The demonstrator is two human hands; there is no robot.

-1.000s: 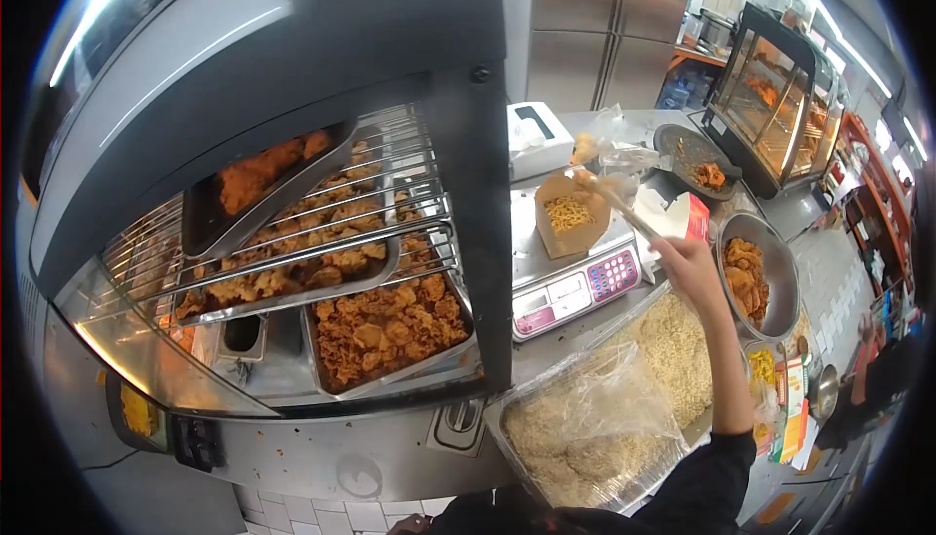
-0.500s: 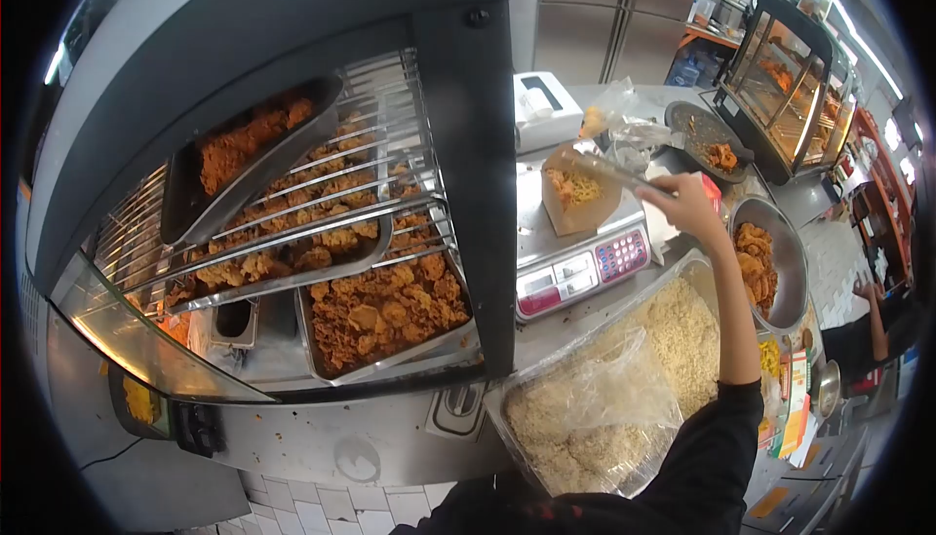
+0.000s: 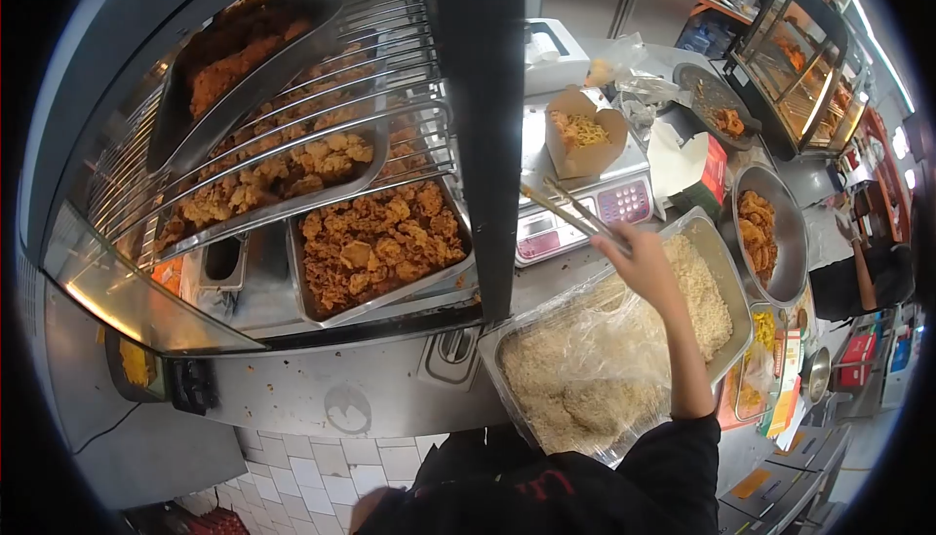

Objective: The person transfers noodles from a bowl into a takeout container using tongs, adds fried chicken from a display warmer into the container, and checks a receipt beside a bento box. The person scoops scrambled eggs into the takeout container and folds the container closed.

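One right hand wrapped round some tongs, which just pulled back from the takeaway box to over the scale's left edge. So the box, loaded with noodly-looking food, stands clear behind the scale's near-edge panel. Can't see the left hand tbh.

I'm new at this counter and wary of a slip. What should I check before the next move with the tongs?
1. Right hand gripping tongs: ok.
2. Tongs free of food: ok, none visible between the parted ends.
3. Open box resting on scale: ok.
4. Readable weight: cannot tell, digits too small.
5. Film covering the whole large tray: not ok, contents at one end look bare.
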